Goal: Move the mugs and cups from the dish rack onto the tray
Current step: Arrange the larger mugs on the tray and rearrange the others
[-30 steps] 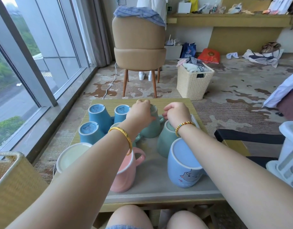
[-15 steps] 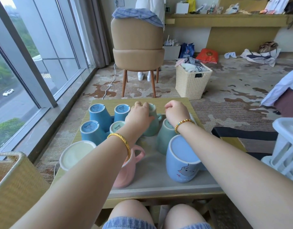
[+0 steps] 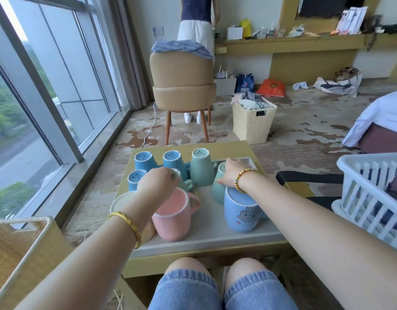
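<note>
A grey tray [image 3: 207, 231] lies on a small wooden table and carries upturned mugs. At its far left stand three blue cups [image 3: 142, 159]. A green mug [image 3: 201, 167] stands free at the far middle. My left hand [image 3: 157, 184] grips the top of a smaller green mug [image 3: 186, 184] behind the pink mug [image 3: 173, 217]. My right hand [image 3: 232, 173] grips the base of another green mug [image 3: 217, 190], just behind the blue cat mug [image 3: 242, 212]. A cream mug [image 3: 121, 202] sits partly hidden under my left forearm. The white dish rack [image 3: 372, 198] is at my right.
A woven basket [image 3: 20, 249] stands at my near left, beside the window. Beyond the table are a tan chair [image 3: 182, 83], a wicker laundry basket [image 3: 253, 121] and a person standing at the back. My knees are under the table's near edge.
My left hand let go of the far green mug, which now stands free, and drew back onto the smaller green mug. My right hand stays on its green mug. The view tilted up.
</note>
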Action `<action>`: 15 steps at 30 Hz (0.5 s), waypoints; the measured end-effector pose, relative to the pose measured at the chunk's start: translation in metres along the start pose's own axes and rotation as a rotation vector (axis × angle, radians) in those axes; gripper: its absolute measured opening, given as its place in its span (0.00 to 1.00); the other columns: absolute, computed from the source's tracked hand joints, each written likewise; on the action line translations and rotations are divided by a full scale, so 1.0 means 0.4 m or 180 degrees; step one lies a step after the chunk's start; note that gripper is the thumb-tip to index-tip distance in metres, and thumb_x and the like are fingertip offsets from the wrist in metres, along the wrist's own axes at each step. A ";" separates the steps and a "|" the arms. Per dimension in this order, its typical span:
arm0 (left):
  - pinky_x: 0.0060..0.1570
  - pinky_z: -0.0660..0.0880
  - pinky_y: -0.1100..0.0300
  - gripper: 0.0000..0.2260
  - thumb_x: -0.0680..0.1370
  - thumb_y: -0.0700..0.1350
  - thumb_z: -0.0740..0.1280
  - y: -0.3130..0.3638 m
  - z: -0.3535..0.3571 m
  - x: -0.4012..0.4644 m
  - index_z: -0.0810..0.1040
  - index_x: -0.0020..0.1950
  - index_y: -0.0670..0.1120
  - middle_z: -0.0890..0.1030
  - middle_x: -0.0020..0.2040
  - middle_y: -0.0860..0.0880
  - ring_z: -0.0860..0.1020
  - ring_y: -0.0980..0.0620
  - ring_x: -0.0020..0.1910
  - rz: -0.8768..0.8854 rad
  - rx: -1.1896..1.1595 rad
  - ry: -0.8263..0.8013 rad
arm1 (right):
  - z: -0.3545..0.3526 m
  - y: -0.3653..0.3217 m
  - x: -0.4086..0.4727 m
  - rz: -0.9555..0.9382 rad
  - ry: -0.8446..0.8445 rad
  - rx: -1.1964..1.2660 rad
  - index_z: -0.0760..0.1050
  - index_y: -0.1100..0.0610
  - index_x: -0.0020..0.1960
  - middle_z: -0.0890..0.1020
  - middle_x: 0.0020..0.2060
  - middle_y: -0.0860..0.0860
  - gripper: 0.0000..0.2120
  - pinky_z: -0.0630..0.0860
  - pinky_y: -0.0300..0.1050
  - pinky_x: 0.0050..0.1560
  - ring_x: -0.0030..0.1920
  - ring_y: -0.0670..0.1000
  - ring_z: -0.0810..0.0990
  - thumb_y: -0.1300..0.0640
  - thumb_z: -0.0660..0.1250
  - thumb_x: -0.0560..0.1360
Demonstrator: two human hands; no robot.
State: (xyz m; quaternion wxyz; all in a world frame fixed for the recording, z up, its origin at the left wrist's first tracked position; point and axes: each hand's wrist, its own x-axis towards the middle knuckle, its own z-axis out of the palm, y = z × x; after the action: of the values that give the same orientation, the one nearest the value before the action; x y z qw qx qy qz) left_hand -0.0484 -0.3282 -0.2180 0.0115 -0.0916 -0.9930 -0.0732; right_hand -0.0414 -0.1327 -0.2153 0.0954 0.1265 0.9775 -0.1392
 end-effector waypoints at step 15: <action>0.62 0.66 0.52 0.17 0.81 0.48 0.51 0.018 0.055 -0.035 0.70 0.65 0.44 0.68 0.69 0.42 0.70 0.42 0.65 -0.0120 -0.0622 0.0266 | 0.023 -0.035 -0.013 -0.0096 0.0311 0.0088 0.61 0.61 0.68 0.70 0.66 0.59 0.33 0.73 0.51 0.57 0.62 0.60 0.74 0.45 0.67 0.73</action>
State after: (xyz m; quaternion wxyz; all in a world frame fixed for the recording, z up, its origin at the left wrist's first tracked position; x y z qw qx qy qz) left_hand -0.0334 -0.3204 -0.2394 0.0426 -0.0704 -0.9814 -0.1736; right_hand -0.0392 -0.1497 -0.2194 0.0437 0.1197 0.9808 -0.1478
